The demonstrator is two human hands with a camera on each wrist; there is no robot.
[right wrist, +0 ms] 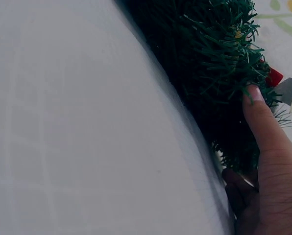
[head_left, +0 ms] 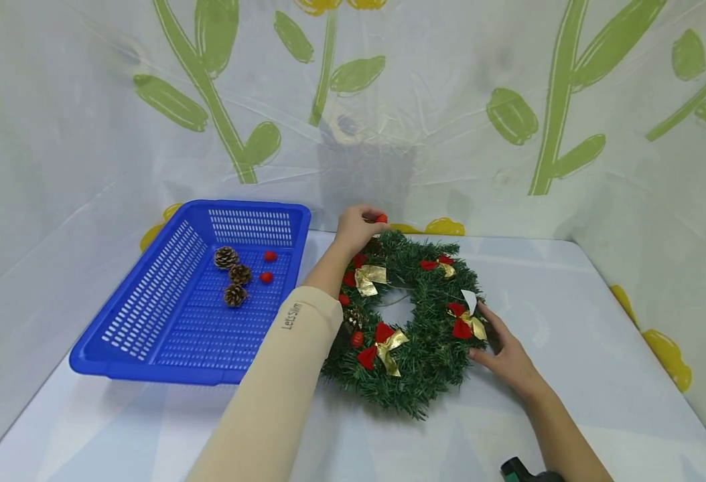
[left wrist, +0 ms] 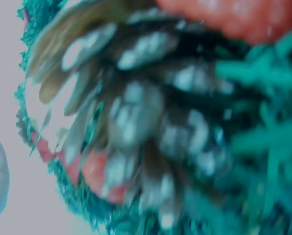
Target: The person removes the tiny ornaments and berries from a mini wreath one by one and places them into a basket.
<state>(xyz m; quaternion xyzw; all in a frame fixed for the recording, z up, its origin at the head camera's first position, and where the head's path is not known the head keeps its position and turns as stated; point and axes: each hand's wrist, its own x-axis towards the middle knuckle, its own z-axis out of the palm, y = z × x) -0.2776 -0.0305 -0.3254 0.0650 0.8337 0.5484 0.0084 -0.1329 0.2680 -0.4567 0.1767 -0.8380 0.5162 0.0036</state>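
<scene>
A green wreath point(head_left: 428, 365) lies on the table, trimmed with red and gold bows, red berries and pinecones. At its upper left edge, my left hand point(head_left: 354, 231) pinches a red berry point(head_left: 381, 218) between thumb and fingers. The left wrist view is filled by a frosted pinecone point(left wrist: 136, 115) among green needles, with a red berry point(left wrist: 104, 176) below it. My right hand point(head_left: 506, 358) grips the wreath's right edge. Close up in the right wrist view, the thumb lies on the needles and the fingers curl beneath. A white tag point(head_left: 469, 300) sticks up near the right bow.
Left of the wreath stands a blue plastic basket point(head_left: 88, 355) with several pinecones point(head_left: 226, 257) and two red berries point(head_left: 266, 276) inside. A black and green object point(head_left: 516, 470) shows at the bottom edge. Behind the white table point(head_left: 534, 288) hangs a leaf-patterned sheet point(head_left: 437, 154).
</scene>
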